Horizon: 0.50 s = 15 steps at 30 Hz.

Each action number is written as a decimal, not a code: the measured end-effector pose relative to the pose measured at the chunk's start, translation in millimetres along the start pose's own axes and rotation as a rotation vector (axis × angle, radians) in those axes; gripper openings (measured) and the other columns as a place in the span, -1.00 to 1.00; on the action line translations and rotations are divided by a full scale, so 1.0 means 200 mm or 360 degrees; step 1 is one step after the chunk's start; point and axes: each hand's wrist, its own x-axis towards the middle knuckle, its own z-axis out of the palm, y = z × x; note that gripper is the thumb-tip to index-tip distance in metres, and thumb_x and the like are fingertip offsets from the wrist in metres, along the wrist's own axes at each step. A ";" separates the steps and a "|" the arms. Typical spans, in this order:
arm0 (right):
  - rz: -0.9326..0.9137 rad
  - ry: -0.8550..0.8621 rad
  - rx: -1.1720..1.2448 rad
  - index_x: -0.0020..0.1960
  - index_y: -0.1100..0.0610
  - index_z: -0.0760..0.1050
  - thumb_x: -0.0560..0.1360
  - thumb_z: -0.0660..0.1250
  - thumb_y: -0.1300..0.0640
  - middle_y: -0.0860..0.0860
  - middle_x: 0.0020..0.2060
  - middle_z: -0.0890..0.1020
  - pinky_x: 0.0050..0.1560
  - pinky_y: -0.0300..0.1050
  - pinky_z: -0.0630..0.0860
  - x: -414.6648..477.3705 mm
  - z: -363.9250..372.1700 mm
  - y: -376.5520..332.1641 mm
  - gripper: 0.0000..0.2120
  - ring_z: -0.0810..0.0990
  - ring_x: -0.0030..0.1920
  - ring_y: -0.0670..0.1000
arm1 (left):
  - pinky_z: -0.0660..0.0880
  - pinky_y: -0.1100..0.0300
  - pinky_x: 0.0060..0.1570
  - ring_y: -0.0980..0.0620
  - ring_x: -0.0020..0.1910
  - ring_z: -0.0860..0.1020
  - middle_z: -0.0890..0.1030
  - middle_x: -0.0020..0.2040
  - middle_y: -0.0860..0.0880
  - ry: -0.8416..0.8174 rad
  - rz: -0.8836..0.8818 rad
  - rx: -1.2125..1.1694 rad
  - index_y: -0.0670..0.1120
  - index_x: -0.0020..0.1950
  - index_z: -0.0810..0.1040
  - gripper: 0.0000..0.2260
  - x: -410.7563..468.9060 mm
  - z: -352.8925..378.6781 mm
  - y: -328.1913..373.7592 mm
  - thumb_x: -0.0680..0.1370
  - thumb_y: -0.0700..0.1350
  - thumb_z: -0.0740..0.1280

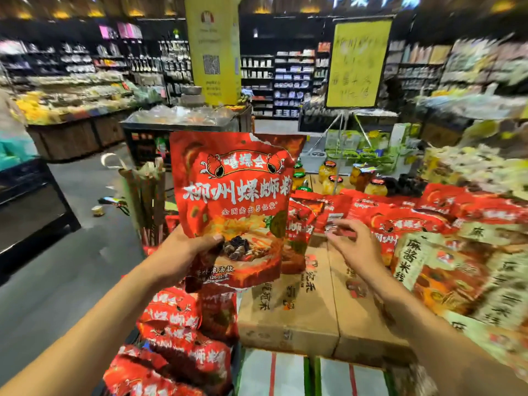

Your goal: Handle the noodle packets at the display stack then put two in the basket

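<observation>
My left hand [183,252] grips the lower left corner of a red noodle bag [234,195] with white lettering and holds it upright in front of me. A second red bag [297,238] stands just behind its right edge. My right hand [357,247] hovers with fingers spread and loosely bent over brown cartons [288,310], close to a pile of the same red bags [400,221]; it holds nothing.
More red bags [177,338] fill a bin at lower left. Beige and orange packets [463,270] lie stacked at right. Jars of yellow fruit [328,175] stand behind the pile. Produce stands [71,110], a yellow sign [358,64] and dark shelves line the back. Grey floor lies at left.
</observation>
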 end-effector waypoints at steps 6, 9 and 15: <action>-0.0470 0.0361 0.0169 0.32 -0.16 0.49 0.52 0.46 -0.14 -0.09 0.29 0.57 0.29 -0.22 0.46 0.08 -0.41 -0.55 -0.60 0.53 0.32 -0.03 | 0.55 -0.03 0.15 -0.17 0.05 0.64 0.71 0.10 -0.20 -0.0182 0.0004 0.0042 -0.19 0.20 0.62 -0.61 0.09 0.29 0.02 0.39 -0.13 0.49; -0.0756 0.0191 -0.0253 0.50 -0.14 0.36 0.46 0.37 -0.32 -0.14 0.43 0.43 0.45 -0.03 0.29 0.11 -0.58 -0.75 -0.34 0.37 0.48 0.00 | 0.54 0.10 -0.01 -0.06 -0.07 0.60 0.69 -0.10 -0.07 -0.0269 0.0004 0.0097 -0.12 0.08 0.62 -0.78 0.13 0.44 0.01 0.46 -0.21 0.50; -0.0788 -0.0368 -0.0948 0.34 -0.11 0.54 0.54 0.41 -0.21 -0.14 0.10 0.66 0.08 -0.07 0.47 0.25 -0.73 -0.91 -0.59 0.60 0.07 -0.09 | 0.55 0.28 -0.04 0.17 -0.11 0.68 0.74 -0.11 0.09 -0.0419 0.0020 0.0223 -0.07 0.17 0.57 -0.80 0.19 0.69 0.01 0.61 -0.30 0.38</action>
